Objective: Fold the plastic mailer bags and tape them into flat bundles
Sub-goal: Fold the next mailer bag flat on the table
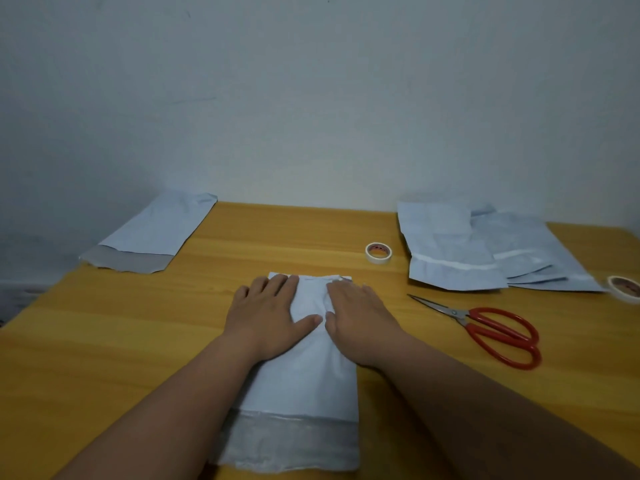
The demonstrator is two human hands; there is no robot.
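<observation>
A pale blue mailer bag [304, 372], folded lengthwise into a narrow strip, lies flat on the wooden counter [138, 341] directly in front of the person, its grey adhesive flap at the near end. Both palms press down on its far half: the left hand [268, 315] covers the left edge, the right hand [360, 320] the right, fingers [277, 284] straight and spread, gripping nothing. The flat pressure seems meant to squeeze out air and set the creases so the strip stays thin before the next fold.

At about two o'clock from the bag, near but apart from it, sits a roll of white tape [378, 252], apparently kept close for sealing. At three o'clock lie red-handled scissors [485, 325], blades pointing toward the bag. Beyond them, at roughly two o'clock, a loose stack of unfolded mailers [460, 251] fans out across the counter's far right corner, likely the supply waiting its turn, with a second tape roll [625, 288] at the stack's right edge, partly cut off by the frame.

At ten o'clock, well apart, a single mailer [152, 232] lies folded narrow on the far left corner, flap toward the person.
</observation>
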